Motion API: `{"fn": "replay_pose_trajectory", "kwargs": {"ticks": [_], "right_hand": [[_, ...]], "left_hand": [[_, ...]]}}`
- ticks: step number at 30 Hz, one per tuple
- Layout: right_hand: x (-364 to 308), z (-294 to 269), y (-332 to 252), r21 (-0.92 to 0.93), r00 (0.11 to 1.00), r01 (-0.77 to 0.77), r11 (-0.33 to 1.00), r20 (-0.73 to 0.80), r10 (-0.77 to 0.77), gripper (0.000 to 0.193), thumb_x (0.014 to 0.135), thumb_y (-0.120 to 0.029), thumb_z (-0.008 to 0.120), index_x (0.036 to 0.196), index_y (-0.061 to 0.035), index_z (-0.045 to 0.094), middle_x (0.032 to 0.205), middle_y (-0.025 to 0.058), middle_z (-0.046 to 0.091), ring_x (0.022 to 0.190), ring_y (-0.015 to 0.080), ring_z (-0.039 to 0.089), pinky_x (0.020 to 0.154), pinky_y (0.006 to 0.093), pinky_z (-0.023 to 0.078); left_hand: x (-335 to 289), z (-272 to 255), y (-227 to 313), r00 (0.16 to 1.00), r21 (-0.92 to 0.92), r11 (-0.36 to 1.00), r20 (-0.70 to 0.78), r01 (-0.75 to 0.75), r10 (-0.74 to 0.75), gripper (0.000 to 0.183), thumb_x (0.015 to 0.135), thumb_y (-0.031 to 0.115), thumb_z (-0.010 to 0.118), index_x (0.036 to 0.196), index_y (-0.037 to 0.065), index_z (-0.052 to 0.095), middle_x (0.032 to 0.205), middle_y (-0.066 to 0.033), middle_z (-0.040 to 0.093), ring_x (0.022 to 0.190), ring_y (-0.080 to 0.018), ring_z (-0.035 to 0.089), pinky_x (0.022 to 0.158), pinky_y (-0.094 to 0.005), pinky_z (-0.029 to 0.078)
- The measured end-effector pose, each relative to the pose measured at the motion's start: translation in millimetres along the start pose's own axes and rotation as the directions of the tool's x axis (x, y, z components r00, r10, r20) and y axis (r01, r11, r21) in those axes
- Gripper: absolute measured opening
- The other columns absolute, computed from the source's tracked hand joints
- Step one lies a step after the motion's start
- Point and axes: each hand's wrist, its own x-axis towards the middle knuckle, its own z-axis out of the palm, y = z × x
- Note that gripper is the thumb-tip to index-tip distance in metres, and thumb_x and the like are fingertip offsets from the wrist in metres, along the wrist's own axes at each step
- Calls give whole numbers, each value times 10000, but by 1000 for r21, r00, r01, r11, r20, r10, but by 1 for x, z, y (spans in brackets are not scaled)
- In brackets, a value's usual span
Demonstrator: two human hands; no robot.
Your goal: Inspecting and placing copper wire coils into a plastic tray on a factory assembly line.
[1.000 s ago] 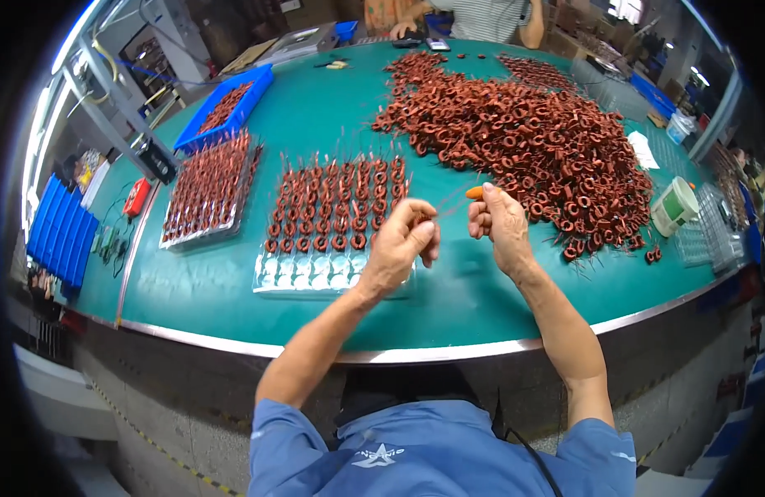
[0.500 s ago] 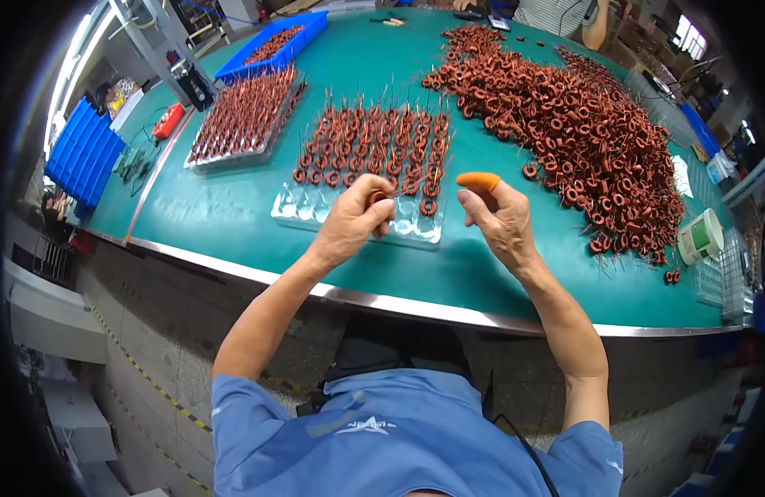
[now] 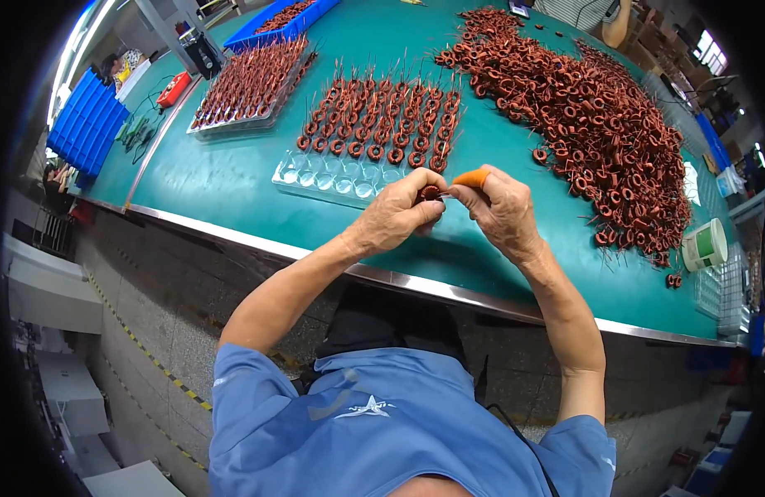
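A copper-red toroidal coil (image 3: pixel 430 193) is pinched between the thumb and fingers of my left hand (image 3: pixel 392 217), just over the table's near part. My right hand (image 3: pixel 505 207), with an orange finger cot (image 3: pixel 470 177) on its index finger, is closed at the coil's right side. Its thumb and index finger grip the coil's thin lead wire. Behind my hands lies a clear plastic tray (image 3: pixel 323 184). Rows of similar coils (image 3: pixel 374 132) with upright leads stand in its far part; the round pockets along its near edge hold none.
A large heap of coils (image 3: pixel 598 132) spreads over the right of the green table (image 3: pixel 233 195). A second filled tray (image 3: pixel 250 87) and a blue bin (image 3: pixel 316 15) stand back left. A white-green tub (image 3: pixel 704 246) is at right. Another person's arm (image 3: pixel 617 26) shows beyond the table.
My left hand has moved right with the coil, away from the tray. My right hand, apart before, now meets it and grips the lead wire. The view has shifted slightly.
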Motion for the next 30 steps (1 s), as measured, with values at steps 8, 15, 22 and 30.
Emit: {"fn": "replay_pose_trajectory", "kwargs": {"ticks": [8,15,22,30], "right_hand": [[5,-14,-12,181,887,-452,873,-9,461,145,865,-137,679,930,-9,663,674,34,598,540,85,541,482,232,426],[2,-25,19,675,826,-434,597,34,562,400,901,-316,646,1116,14,580,880,43,610,625,87,581,538,197,442],[0,-9,3,799,837,-497,339,338,430,362,930,-304,594,1129,0,591,1033,91,634,891,152,609,746,266,485],[0,-6,2,695,827,-521,494,270,492,378,984,-345,487,1004,9,618,959,99,655,800,151,624,695,260,490]], "left_hand": [[-6,1,1,999,-347,937,-9,-33,32,198,945,99,524,1122,44,455,819,-36,521,700,-108,520,627,-250,455],[-13,6,-1,994,-524,845,-60,-109,91,247,942,123,540,1155,65,428,829,-63,533,695,-136,524,624,-261,457],[-14,11,-2,996,-652,752,-51,-90,76,217,946,136,539,1142,58,485,852,-67,546,719,-138,530,619,-267,469],[-16,-3,-7,990,-424,897,-113,-124,83,129,960,125,517,1067,55,530,891,-68,590,789,-136,594,671,-263,504]]}}
